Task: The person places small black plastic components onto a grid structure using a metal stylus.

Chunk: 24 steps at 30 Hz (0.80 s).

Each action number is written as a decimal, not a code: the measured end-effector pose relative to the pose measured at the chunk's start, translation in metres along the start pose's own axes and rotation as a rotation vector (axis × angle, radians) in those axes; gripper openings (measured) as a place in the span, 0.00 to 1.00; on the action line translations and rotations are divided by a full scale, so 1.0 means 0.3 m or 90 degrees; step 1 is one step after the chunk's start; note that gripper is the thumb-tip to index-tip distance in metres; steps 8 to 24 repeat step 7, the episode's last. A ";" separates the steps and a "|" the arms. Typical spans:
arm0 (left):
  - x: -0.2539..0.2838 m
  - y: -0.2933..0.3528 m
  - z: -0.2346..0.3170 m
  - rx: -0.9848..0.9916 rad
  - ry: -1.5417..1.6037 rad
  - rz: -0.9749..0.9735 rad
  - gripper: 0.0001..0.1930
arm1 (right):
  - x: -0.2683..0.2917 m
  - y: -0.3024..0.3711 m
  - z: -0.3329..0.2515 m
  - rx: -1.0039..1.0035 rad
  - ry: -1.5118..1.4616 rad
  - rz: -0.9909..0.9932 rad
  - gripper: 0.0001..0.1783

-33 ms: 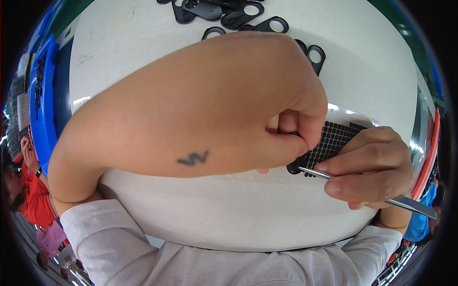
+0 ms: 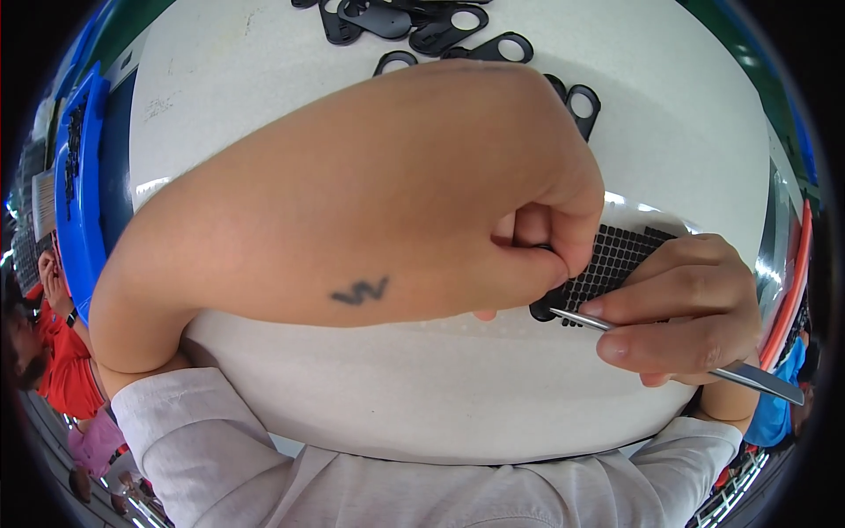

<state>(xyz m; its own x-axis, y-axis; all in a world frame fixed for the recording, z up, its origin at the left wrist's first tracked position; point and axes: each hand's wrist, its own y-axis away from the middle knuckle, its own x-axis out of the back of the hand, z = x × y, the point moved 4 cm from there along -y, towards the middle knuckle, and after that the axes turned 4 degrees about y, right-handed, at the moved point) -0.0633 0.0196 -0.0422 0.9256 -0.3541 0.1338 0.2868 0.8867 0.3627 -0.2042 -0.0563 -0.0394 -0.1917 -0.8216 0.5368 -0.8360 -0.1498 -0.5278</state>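
My left hand (image 2: 537, 167) is closed, fingers curled and thumb pressed in, around a small black plastic part (image 2: 542, 311). Only the rounded end of that part shows below the thumb; the hand hides the rest. Silver tweezers (image 2: 759, 380) are pinched in my right hand (image 2: 691, 308), and their tip meets or nearly meets the part's rounded end. Beneath and between both hands lies a clear sheet with rows of small black square pads (image 2: 607, 264), partly covered by my right fingers.
At the far side of the white table (image 2: 422, 387) lie several flat black plastic pieces with round holes (image 2: 510, 47). A blue tray (image 2: 81, 194) with black items stands at the left edge. A person in red (image 2: 69, 374) is beyond it. A red edge (image 2: 786, 308) runs along the right.
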 end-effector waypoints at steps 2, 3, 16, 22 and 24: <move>0.008 0.004 -0.014 0.000 -0.002 -0.012 0.03 | -0.006 -0.003 -0.002 -0.018 0.007 -0.005 0.10; 0.011 0.006 -0.016 -0.001 -0.003 -0.025 0.03 | -0.010 -0.005 0.001 -0.037 0.014 -0.010 0.10; 0.022 0.016 -0.034 0.018 -0.007 -0.012 0.03 | -0.030 -0.006 0.015 -0.056 -0.001 -0.005 0.10; 0.022 0.016 -0.034 0.018 -0.007 -0.012 0.03 | -0.030 -0.006 0.015 -0.056 -0.001 -0.005 0.10; 0.022 0.016 -0.034 0.018 -0.007 -0.012 0.03 | -0.030 -0.006 0.015 -0.056 -0.001 -0.005 0.10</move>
